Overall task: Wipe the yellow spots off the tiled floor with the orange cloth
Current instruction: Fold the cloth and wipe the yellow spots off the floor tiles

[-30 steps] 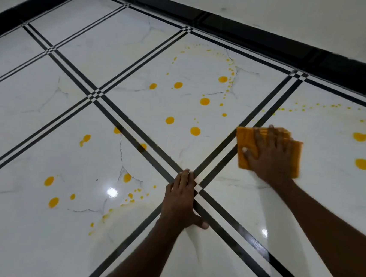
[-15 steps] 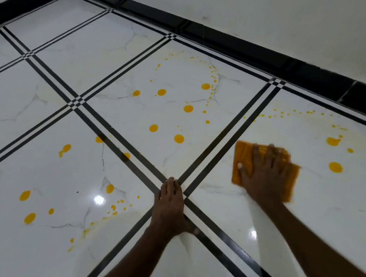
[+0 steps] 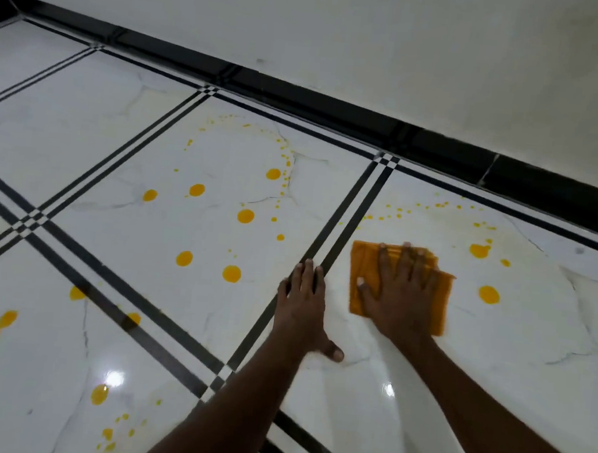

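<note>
We press our right hand (image 3: 402, 294), fingers (image 3: 404, 262) spread flat, on the orange cloth (image 3: 366, 265), which lies folded just right of the black double line (image 3: 350, 209); its longer side points toward the wall. Our left hand (image 3: 300, 310) rests flat on the tiled floor (image 3: 535, 340), fingers together. Yellow spots (image 3: 489, 294) lie beside the cloth.

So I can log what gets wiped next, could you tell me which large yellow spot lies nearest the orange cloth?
The round spot just right of the orange cloth under the right hand; the others lie farther off.
</note>
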### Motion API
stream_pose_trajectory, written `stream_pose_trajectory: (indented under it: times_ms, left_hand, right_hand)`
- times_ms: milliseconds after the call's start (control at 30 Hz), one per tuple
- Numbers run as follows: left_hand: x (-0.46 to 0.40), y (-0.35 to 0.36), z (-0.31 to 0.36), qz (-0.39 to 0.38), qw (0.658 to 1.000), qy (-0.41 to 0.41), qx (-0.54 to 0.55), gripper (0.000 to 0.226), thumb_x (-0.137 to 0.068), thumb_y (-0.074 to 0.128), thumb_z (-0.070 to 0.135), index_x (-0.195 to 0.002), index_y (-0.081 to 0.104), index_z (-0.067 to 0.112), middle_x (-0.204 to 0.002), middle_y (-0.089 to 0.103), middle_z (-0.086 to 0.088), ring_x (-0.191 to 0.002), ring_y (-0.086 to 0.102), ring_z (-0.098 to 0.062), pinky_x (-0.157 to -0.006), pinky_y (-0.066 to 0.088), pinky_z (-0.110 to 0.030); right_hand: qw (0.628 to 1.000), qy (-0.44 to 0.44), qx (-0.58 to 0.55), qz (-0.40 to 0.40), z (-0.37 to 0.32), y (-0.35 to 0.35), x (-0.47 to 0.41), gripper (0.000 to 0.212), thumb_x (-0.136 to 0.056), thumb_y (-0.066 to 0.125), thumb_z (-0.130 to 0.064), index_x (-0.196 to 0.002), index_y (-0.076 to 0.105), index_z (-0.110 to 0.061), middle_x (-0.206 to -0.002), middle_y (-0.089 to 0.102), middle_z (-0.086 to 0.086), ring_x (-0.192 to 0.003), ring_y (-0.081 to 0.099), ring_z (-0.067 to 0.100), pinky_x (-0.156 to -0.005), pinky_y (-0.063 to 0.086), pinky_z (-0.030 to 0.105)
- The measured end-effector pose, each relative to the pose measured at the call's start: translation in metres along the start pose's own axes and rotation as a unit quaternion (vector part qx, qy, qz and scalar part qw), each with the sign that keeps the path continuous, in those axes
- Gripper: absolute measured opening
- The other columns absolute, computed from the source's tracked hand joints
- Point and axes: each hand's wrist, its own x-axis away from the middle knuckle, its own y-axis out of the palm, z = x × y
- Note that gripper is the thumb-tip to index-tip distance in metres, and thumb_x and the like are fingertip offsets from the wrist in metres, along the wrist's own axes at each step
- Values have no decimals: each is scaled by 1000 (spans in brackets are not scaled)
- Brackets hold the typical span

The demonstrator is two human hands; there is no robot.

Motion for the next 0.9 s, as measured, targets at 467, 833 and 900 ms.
stream_pose_trajectory:
  times_ms: [467, 833, 900]
  left_hand:
    - [-10, -7, 16, -53, 996, -32, -58, 156, -56, 80, 72, -153, -18, -2, -161, -25, -24, -151, -16, -41, -122, 8, -53]
    - [-13, 3, 12, -39, 997, -25, -54, 159, -53, 79, 74, -153, -19, -1, -161, -26, -23, -151, -18, -39, -123, 7, -52]
    - [-12, 1, 12, -50, 996, -29, -66, 159, -53, 80, 74, -153, -19, -2, -160, -26, -24, -150, -19, -41, -123, 7, -52]
  right_hand:
    - [995, 97, -25, 7, 18, -12, -68, 83, -93, 26, -71, -163, 15, -27, -170, 8, 18, -156, 4, 45, -121, -5, 63]
    - [978, 206, -22, 16, 96, -24, -105, 85, -93, 16, -72, -163, 12, -24, -170, 7, 21, -155, 5, 46, -123, 2, 64]
    - [981, 190, -21, 19, 70, -17, -81, 86, -90, 20, -71, -162, 19, -23, -169, 10, 22, -154, 7, 48, -122, 2, 65]
